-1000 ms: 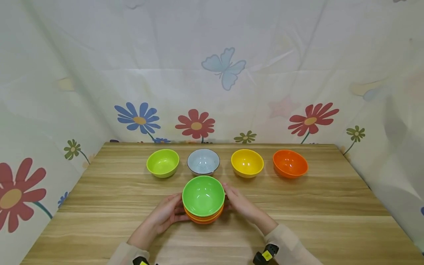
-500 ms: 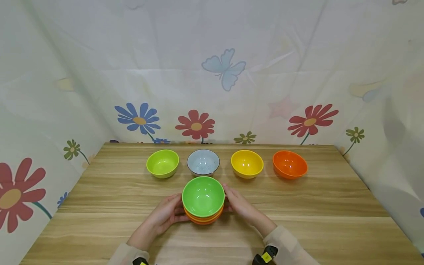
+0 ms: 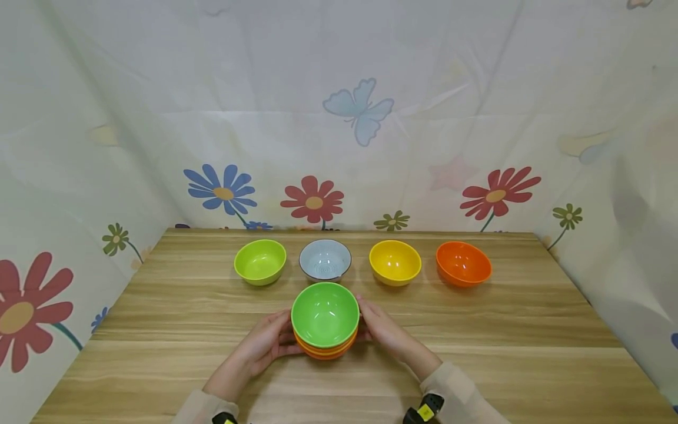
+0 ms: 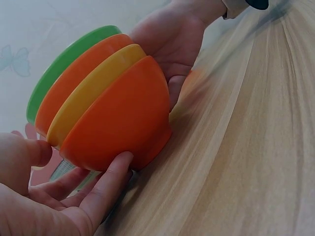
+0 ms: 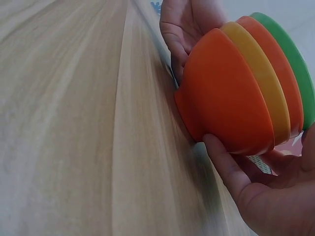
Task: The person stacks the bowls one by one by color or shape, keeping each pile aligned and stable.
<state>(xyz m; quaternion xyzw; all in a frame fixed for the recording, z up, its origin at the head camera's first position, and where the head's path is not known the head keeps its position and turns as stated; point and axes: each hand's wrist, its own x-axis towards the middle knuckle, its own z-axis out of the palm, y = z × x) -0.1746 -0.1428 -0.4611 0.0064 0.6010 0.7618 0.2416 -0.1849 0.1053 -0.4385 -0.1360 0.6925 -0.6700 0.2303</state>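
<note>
Hands: the left hand point(image 3: 263, 343) and the right hand point(image 3: 385, 329) are cupping a stack of bowls point(image 3: 325, 320) from either side, fingers curling around its lowest bowl.
Stack: it is sitting on the wooden table point(image 3: 159, 353), near the front edge and centred; the wrist views are showing four nested bowls, from the bottom orange point(image 4: 118, 120), yellow point(image 4: 96, 88), orange again, and green point(image 3: 325, 313) on top.
Progress: four bowls are standing singly and four are waiting nested, so the sorting appears to be about half done, judging from the layout.
Contents: the top green bowl is showing nothing inside.
Back row: a lime bowl point(image 3: 260, 261), a grey bowl point(image 3: 325, 259), a yellow bowl point(image 3: 395, 261) and an orange bowl point(image 3: 463, 263) are standing apart, left to right, each sitting empty.
Backdrop: a flower-and-butterfly curtain point(image 3: 339, 118) is hanging behind the table.
</note>
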